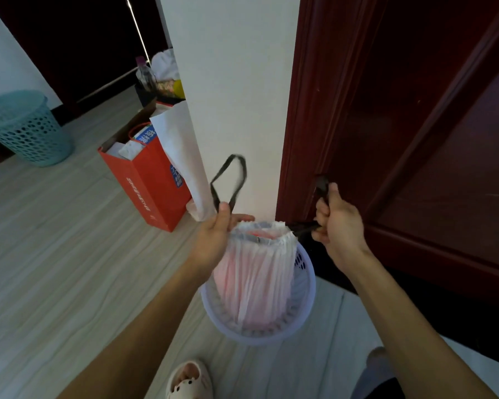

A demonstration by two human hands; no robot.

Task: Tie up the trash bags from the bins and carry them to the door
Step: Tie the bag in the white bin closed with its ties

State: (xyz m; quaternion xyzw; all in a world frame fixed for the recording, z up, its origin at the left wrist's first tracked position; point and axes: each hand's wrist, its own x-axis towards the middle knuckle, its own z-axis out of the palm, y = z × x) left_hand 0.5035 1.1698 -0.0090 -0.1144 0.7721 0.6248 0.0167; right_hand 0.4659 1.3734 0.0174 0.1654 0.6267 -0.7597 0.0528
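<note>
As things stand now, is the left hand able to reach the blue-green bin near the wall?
Probably not. The left hand pinches the black drawstring loop, and the blue-green bin stands well beyond the arm across open floor, though nothing blocks the way.

trash bag (257,272): translucent white, pink showing through, fine vertical pleat lines
drawstring (231,180): plain black
near bin (306,286): pale lavender, rows of small holes in its wall
far-left basket (26,131): teal, grid of round holes
paper bag (153,182): orange-red, white lettering down its side, a blue label
door (415,110): dark red-brown
wall (234,82): white
floor (55,240): pale grey wood grain
slipper (189,381): cream, dark dots
</note>
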